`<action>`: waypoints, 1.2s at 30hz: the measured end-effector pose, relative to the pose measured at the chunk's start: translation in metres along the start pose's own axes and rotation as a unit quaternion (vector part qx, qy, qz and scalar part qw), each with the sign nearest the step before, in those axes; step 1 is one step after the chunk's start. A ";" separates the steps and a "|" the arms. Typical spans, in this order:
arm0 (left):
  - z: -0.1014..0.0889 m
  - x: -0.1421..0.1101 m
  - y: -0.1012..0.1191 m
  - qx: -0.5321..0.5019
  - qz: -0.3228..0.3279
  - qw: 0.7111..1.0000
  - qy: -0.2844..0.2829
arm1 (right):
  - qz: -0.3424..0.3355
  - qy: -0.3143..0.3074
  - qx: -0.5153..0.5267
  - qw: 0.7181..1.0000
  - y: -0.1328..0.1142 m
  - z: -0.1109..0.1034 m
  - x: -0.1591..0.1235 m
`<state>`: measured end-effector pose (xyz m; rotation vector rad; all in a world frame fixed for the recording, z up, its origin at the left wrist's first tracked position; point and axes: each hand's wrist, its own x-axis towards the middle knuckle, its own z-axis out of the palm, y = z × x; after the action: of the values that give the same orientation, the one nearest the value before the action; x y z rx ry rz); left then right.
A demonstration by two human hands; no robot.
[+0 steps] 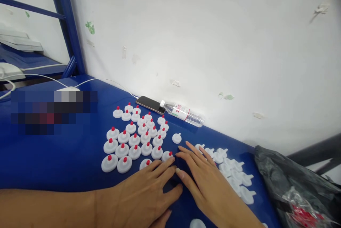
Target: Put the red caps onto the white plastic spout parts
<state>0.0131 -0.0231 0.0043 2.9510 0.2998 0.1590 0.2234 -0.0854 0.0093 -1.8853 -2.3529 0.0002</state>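
My left hand (145, 194) reaches in from the left, its fingers stretched out and apart. Its fingertips lie by a white round plastic cap with a red tip (167, 155), seemingly touching it. Beside it my right hand (206, 181) is spread, its thumb close to the left fingertips; I see nothing held in either hand. Several more red-tipped white caps (124, 164) stand in rows beyond my left hand. White caps without red tips (247, 195) lie to the right of my right hand, partly hidden by it. One plain white cap (176, 138) sits alone past my fingertips.
Against the wall on the blue table (66, 157) lie a phone (150, 104) with a white cable and a clear water bottle (183, 113) on its side. A black plastic bag (298, 181) with red pieces (305, 215) in clear wrap is at the right. A blue metal frame (66, 21) rises at the left.
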 end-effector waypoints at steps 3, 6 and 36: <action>-0.001 0.000 0.000 -0.002 0.002 1.000 0.003 | 0.004 0.046 0.009 0.999 0.002 -0.002 0.001; -0.002 -0.001 -0.001 -0.002 -0.001 1.000 0.005 | 0.013 0.091 0.011 0.996 0.007 -0.006 0.001; -0.005 -0.001 0.001 -0.014 -0.004 1.000 0.012 | 0.050 -0.039 -0.019 0.998 0.048 -0.021 -0.011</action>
<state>0.0118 -0.0231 0.0097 2.9207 0.3105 0.1975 0.2747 -0.0869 0.0251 -2.0545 -2.3205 0.0394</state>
